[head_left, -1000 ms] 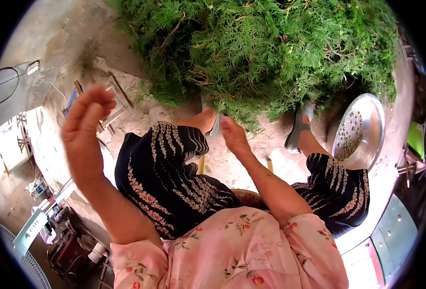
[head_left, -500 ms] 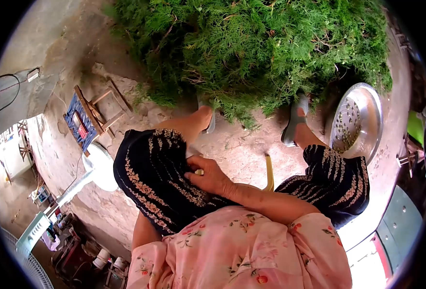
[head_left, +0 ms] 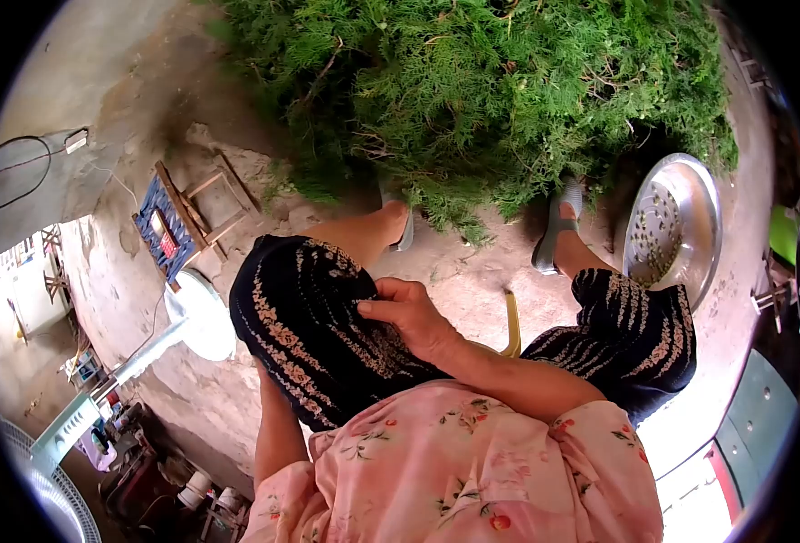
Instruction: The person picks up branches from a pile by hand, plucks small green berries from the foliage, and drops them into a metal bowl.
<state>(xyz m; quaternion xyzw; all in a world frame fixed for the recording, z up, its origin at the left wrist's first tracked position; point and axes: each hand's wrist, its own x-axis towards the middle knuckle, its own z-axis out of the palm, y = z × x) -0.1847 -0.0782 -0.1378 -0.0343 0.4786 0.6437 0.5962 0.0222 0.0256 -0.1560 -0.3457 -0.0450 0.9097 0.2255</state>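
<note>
Heap of green branches (head_left: 509, 100) on ground, just beyond my feet. Dark patterned trousers (head_left: 309, 317) on both legs. Round metal tray (head_left: 700, 213) on ground near right foot, small green bits inside. Small wooden stool (head_left: 178, 226) well off to left. My left forearm (head_left: 275, 434) down beside thigh, left hand hidden. My right hand (head_left: 409, 317) rests on trousers at left thigh; fingers (head_left: 391, 291) bent onto cloth, thumb stretched out. Cannot tell if they grip anything.
</note>
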